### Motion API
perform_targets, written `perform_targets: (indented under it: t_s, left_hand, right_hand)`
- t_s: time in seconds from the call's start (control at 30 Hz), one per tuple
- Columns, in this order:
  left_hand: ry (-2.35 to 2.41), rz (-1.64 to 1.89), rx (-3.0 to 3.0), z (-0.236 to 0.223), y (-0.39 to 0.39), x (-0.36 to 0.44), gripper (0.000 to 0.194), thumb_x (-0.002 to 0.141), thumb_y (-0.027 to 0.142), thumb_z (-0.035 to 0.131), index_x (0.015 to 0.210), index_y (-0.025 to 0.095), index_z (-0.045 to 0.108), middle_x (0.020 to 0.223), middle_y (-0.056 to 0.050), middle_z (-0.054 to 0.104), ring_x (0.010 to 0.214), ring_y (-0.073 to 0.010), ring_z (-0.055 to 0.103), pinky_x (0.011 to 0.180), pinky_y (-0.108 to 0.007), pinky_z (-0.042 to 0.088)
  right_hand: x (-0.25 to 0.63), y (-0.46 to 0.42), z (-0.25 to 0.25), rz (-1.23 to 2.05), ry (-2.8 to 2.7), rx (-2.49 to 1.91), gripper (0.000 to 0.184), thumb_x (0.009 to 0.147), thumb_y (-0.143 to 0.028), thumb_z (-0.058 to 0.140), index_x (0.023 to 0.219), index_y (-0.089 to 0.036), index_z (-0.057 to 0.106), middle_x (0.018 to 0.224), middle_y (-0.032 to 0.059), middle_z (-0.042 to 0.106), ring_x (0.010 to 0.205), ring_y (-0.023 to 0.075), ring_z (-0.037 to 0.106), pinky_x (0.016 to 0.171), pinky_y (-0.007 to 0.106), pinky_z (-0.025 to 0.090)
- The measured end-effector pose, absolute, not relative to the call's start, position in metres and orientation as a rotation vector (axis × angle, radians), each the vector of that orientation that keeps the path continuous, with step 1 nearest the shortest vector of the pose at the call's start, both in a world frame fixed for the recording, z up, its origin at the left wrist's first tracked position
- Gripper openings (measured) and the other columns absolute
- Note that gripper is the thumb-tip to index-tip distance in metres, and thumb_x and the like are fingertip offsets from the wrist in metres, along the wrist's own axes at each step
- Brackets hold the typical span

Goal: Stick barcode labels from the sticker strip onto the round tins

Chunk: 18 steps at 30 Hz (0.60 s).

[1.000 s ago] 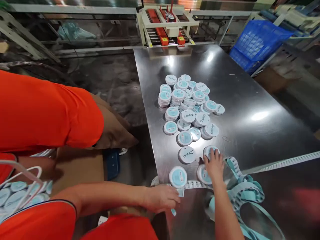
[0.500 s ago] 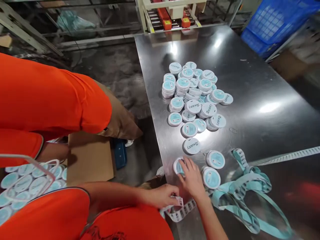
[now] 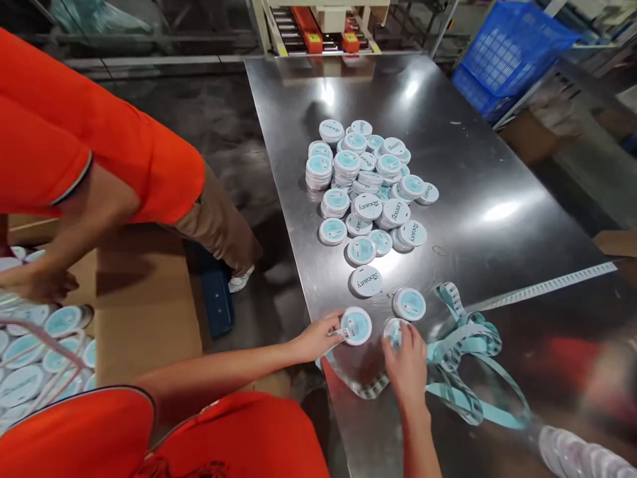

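Note:
My left hand (image 3: 321, 340) pinches the end of a label strip (image 3: 367, 390) at the table's front left edge. Its fingertips are at the rim of a round flat case (image 3: 356, 326), white with a pale blue face. From there the strip sags down and passes behind my right hand (image 3: 408, 358). That hand's fingers are closed around another round case (image 3: 393, 331), partly covered by them. Just beyond it sits a short stack of such cases (image 3: 409, 304). Loops of pale blue label backing (image 3: 465, 342) lie to the right of my right hand.
Many white and blue cases (image 3: 368, 207) are piled on the metal table (image 3: 478, 166). A straight label strip (image 3: 552, 285) crosses the right side. At left, a co-worker's hand (image 3: 37, 279) is over a carton (image 3: 144, 299) of cases. A blue crate (image 3: 497, 60) stands beyond the table.
My left hand has moved up to the case with the strip. My right hand has left that case and gone right to another. The co-worker's arm has come into view, and the whole view has shifted.

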<state>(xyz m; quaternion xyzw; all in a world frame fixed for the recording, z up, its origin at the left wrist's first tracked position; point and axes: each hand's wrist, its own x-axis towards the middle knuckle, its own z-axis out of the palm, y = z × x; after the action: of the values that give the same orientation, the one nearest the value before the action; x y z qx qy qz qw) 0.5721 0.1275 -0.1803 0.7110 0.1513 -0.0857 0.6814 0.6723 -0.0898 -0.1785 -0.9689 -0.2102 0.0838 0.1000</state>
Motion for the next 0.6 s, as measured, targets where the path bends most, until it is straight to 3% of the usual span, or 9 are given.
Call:
perform_targets:
  t_s: [0.13,0.27,0.33,0.4,0.47,0.53,0.6]
  left_hand:
    - [0.362,-0.222,1.697,-0.189,0.126,0.566,0.009,0.085,0.024,0.061,0.078,0.019,0.059,0.15,-0.009,0.055,0.135,-0.03,0.054,0.112,-0.04,0.044]
    - [0.36,-0.23,1.761,-0.198,0.121,0.557,0.002,0.086,0.022,0.062,0.084,0.021,0.061,0.162,-0.007,0.042,0.146,-0.0302,0.044,0.116,-0.042,0.04]
    - [0.335,-0.239,1.769,-0.201,0.12,0.556,0.002,0.086,0.02,0.063,0.085,0.021,0.062,0.162,-0.007,0.041,0.147,-0.0299,0.043,0.117,-0.042,0.039]
    - [0.32,-0.248,1.779,-0.203,0.119,0.557,0.002,0.087,0.018,0.062,0.086,0.02,0.062,0.162,-0.008,0.04,0.147,-0.0296,0.043,0.117,-0.042,0.04]
    - [0.317,-0.255,1.785,-0.203,0.119,0.559,0.002,0.088,0.018,0.061,0.086,0.02,0.061,0.163,-0.008,0.039,0.146,-0.0292,0.045,0.116,-0.041,0.041]
    - [0.321,-0.256,1.783,-0.203,0.12,0.56,0.003,0.088,0.019,0.062,0.086,0.02,0.06,0.163,-0.009,0.039,0.144,-0.0287,0.047,0.114,-0.039,0.044]
    - [0.319,-0.243,1.777,-0.204,0.121,0.561,0.003,0.088,0.019,0.063,0.086,0.02,0.06,0.162,-0.009,0.041,0.145,-0.0286,0.046,0.114,-0.038,0.044]
  right_hand:
    - [0.69,-0.108,-0.183,0.239,-0.651,-3.026,0.067,0.091,-0.041,0.053,0.148,-0.008,0.042,0.143,0.0268,0.052,0.13,0.0398,0.052,0.103,0.05,0.046]
    - [0.683,-0.121,-0.191,0.452,-1.06,-2.935,0.069,0.084,-0.018,0.05,0.152,-0.024,0.042,0.158,0.0121,0.044,0.149,0.0375,0.034,0.114,0.056,0.037]
    - [0.693,-0.122,-0.188,0.513,-1.178,-2.843,0.068,0.085,-0.021,0.051,0.152,-0.028,0.043,0.163,0.008,0.039,0.153,0.0376,0.027,0.116,0.058,0.034]
    - [0.716,-0.115,-0.182,0.434,-1.065,-2.833,0.063,0.09,-0.036,0.051,0.151,-0.023,0.043,0.162,0.0139,0.037,0.151,0.0387,0.03,0.114,0.056,0.038]
    - [0.745,-0.099,-0.176,0.298,-0.823,-2.903,0.072,0.092,-0.052,0.05,0.152,-0.013,0.04,0.158,0.0246,0.039,0.145,0.0418,0.039,0.11,0.055,0.043]
    - [0.769,-0.083,-0.174,0.267,-0.672,-2.986,0.079,0.091,-0.055,0.051,0.152,-0.007,0.036,0.153,0.0307,0.041,0.139,0.0455,0.045,0.105,0.057,0.045]
    - [0.782,-0.075,-0.178,0.341,-0.734,-3.005,0.077,0.091,-0.049,0.053,0.153,-0.008,0.035,0.153,0.0295,0.042,0.138,0.0454,0.046,0.104,0.057,0.046]
